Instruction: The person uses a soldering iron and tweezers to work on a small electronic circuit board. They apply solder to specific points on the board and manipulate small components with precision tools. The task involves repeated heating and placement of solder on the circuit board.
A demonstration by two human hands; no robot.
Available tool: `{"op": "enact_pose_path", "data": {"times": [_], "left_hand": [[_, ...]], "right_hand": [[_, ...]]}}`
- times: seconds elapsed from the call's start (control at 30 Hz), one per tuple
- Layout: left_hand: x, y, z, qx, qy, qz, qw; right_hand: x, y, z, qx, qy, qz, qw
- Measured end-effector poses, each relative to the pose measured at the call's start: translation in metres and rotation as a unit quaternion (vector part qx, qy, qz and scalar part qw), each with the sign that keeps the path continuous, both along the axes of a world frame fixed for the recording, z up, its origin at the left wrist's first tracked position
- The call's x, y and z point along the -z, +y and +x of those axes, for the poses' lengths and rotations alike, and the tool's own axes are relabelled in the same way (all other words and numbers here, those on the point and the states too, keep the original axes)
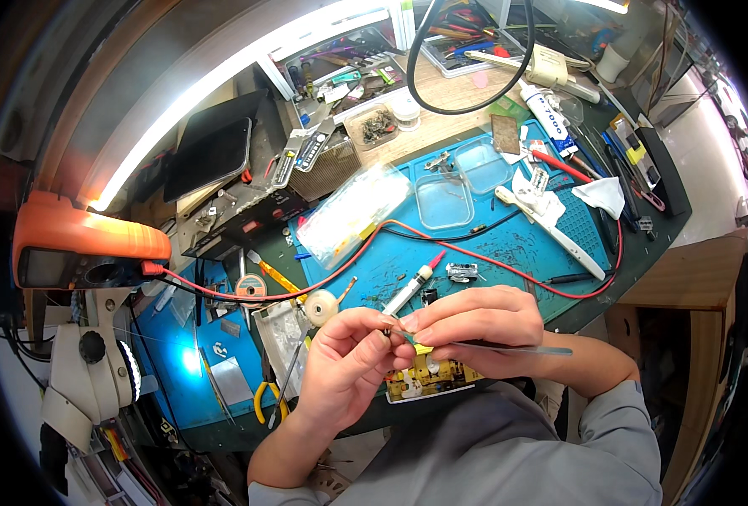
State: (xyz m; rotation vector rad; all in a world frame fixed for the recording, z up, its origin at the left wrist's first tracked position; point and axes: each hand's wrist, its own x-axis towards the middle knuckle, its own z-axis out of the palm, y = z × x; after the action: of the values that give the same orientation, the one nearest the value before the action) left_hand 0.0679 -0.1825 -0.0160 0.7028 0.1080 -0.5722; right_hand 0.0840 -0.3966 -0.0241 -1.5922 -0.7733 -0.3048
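Close together over the bench's front edge, both of my hands are closed in a pinch. Between thumb and fingertips, my left hand (349, 363) grips a tiny dark part (386, 331), too small to name. A slim grey tool (530, 347) lies in my right hand (485, 325), its flat end sticking out to the right and its teal-looking tip near the tiny part. Below the hands sits a yellow board with small components (433, 379) in a light-coloured housing, partly hidden. Just beyond them lie a white tube with a pink tip (412, 287) and a small metal part (461, 271).
An orange multimeter (91, 240) stands left, its red lead crossing the blue mat (509, 240). Clear plastic boxes (444, 201), a bag (353, 215) and a white knife-like tool (551, 229) lie beyond. Yellow-handled pliers (269, 401) rest left; a black cable loop (414, 76) hangs overhead.
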Motion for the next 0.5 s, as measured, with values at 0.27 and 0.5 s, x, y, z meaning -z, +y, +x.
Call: {"op": "enact_pose_path", "data": {"times": [0.27, 0.5], "left_hand": [[0.0003, 0.0003, 0.0001, 0.001, 0.005, -0.013, 1.0], [0.0034, 0.002, -0.0003, 0.002, 0.009, -0.029, 1.0]], "right_hand": [[0.0022, 0.0006, 0.0, -0.002, -0.004, 0.013, 1.0], [-0.0008, 0.0003, 0.001, -0.002, -0.01, 0.008, 1.0]]}}
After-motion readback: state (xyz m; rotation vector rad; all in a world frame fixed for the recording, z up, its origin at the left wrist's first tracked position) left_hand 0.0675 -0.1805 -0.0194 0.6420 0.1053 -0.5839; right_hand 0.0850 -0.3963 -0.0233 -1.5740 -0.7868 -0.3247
